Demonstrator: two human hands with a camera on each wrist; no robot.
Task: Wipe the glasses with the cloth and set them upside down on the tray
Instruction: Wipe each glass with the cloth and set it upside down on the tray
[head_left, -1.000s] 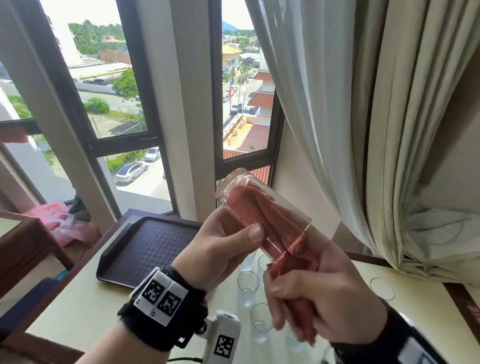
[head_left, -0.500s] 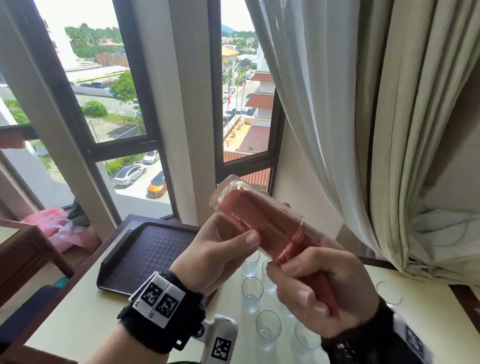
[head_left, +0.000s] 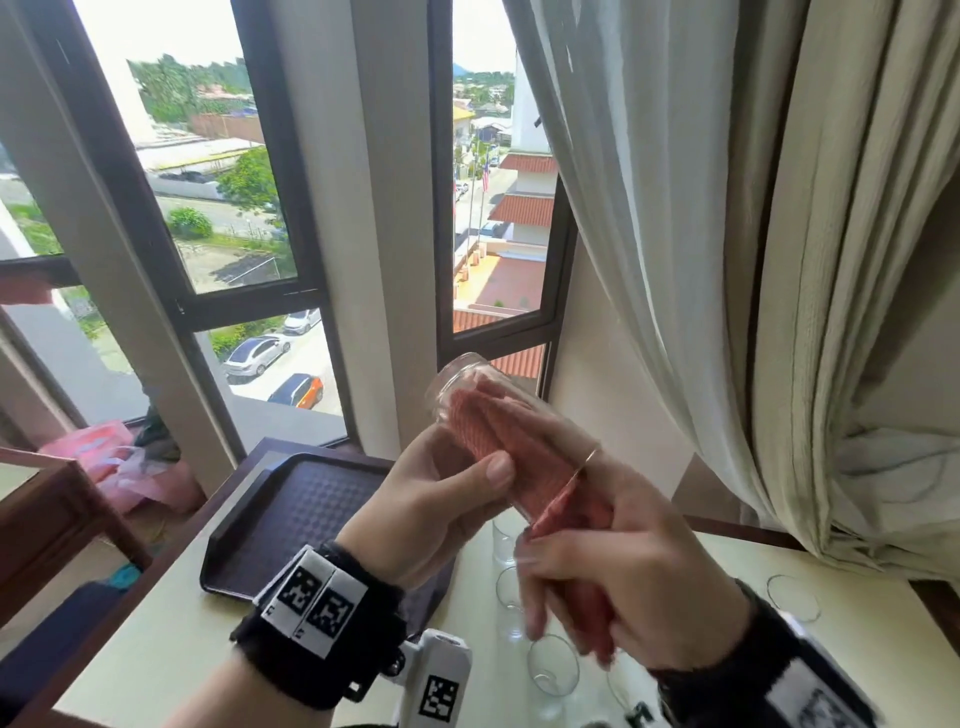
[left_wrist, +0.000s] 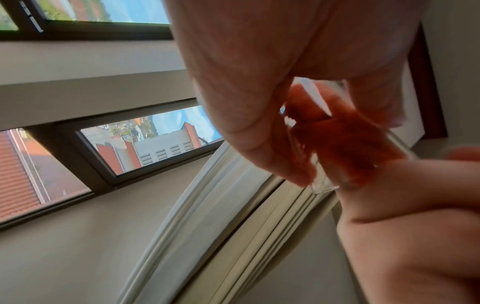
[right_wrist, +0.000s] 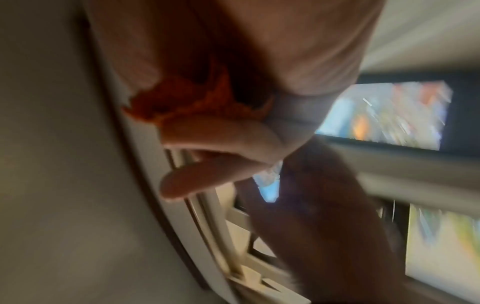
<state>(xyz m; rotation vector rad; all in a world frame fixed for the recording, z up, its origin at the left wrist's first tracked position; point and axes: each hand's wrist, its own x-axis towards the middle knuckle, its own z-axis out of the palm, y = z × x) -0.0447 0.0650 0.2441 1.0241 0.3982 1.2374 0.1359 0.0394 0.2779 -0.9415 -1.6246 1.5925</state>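
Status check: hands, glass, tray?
Left hand grips glass, held tilted. Right hand holds cloth stuffed inside it. Tray bare; more glasses wait on table.

Right wrist view is heavily motion-blurred. Right hand (right_wrist: 233, 67) fills the top centre, seen from the palm side, fingers (right_wrist: 221, 133) curled. Orange-red cloth (right_wrist: 182, 100) is bunched inside that grip, its frayed edge sticking out to the left of the fingers. A second, darker shape, likely the other hand or forearm (right_wrist: 324, 205), runs from centre down to the lower right, too smeared to tell which. Behind: a cream curtain (right_wrist: 207, 216) in pleats, a plain beige wall (right_wrist: 64, 185) at left, dark-framed window panes (right_wrist: 384, 115) at right with bright streaked colours. No glass can be made out clearly.
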